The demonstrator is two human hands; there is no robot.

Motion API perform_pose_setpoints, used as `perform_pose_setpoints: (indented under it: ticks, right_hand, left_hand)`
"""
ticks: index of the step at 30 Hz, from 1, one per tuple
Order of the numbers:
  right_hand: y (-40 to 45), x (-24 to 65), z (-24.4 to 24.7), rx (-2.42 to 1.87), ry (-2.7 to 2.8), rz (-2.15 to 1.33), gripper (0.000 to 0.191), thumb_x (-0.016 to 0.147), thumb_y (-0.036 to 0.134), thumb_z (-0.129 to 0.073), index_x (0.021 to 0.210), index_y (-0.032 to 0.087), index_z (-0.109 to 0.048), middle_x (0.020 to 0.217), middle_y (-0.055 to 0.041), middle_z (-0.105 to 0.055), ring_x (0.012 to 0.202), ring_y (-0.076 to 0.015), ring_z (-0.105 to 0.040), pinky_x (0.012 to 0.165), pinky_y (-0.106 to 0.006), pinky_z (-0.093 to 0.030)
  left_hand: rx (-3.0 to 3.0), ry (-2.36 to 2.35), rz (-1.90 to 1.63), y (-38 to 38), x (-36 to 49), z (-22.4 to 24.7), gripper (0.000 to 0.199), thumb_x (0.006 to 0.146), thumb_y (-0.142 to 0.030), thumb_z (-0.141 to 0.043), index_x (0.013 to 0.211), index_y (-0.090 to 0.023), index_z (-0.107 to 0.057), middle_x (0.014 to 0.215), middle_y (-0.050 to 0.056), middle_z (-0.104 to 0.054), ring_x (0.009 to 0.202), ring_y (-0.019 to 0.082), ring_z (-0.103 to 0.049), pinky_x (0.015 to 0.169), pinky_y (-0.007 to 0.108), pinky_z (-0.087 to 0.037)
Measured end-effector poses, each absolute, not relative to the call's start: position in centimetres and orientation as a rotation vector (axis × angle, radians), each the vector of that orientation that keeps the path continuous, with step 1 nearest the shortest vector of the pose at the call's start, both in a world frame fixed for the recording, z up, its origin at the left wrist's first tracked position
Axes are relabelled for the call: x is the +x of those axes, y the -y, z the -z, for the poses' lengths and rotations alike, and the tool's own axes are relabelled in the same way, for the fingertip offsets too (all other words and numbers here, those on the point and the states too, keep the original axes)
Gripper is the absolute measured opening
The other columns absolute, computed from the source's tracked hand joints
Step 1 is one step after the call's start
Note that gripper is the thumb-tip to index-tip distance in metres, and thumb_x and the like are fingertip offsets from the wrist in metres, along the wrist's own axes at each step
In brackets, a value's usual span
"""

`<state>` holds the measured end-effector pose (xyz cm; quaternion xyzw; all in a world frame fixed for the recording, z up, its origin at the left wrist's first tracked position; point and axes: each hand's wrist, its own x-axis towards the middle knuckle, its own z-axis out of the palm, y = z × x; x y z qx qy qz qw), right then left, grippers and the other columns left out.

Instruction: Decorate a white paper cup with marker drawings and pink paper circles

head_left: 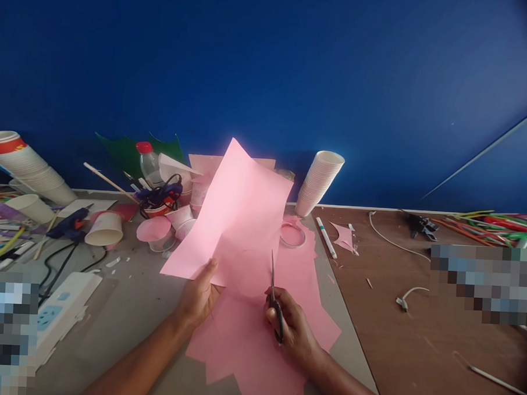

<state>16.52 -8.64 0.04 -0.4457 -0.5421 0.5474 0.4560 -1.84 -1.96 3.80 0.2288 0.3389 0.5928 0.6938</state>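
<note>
- Our left fingers point(210, 269) are pressing together on the lower edge of a pink paper sheet point(236, 214), and we are holding it up in our left hand point(199, 293)
- Our right fingers point(284, 315) are clamping around black-handled scissors point(275, 297) in our right hand point(292, 330), the closed blades pointing up just against the sheet
- Jagged pink paper point(256, 354) is lying beneath our hands on a grey board point(123, 313)
- A stack of paper cups point(319, 183), a glue gun point(68, 223) and a power strip point(62, 311) are sitting nearby

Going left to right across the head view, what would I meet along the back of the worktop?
Tilted stack of paper cups → plastic bottle with red cap → upright stack of white paper cups → white cable → coloured drinking straws
</note>
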Motion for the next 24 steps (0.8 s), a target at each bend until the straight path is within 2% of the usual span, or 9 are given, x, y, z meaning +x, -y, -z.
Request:
perform_pose_setpoints:
  ticks: [12,24]
  right_hand:
    - [8.55,16.4,-0.15,-1.149,1.306,-1.347,0.04,0.087,0.054,-0.048,0.105,0.018,-0.048,0.063,0.0046,-0.041,0.054,-0.0096,-0.036,0.047,-0.022,-0.03]
    - [8.67,16.44,-0.01,-1.16,1.292,-1.391,0.034,0.088,0.05,-0.048,0.104,0.02,-0.047,0.064,0.0043,-0.045,0.053,-0.0096,-0.038,0.046,-0.021,-0.033]
  left_hand:
    - [0.498,-0.748,-1.334,1.91,-1.73,-4.07,0.05,0.075,-0.021,-0.07,0.122,-0.015,-0.057,0.115,0.01,-0.066,0.115,0.029,-0.056,0.103,0.041,-0.043]
    - [0.468,-0.778,-1.391,1.84,-1.94,-4.23,0.057,0.073,-0.014,-0.07,0.127,-0.02,-0.052,0.122,0.007,-0.063,0.12,0.027,-0.052,0.104,0.041,-0.042]
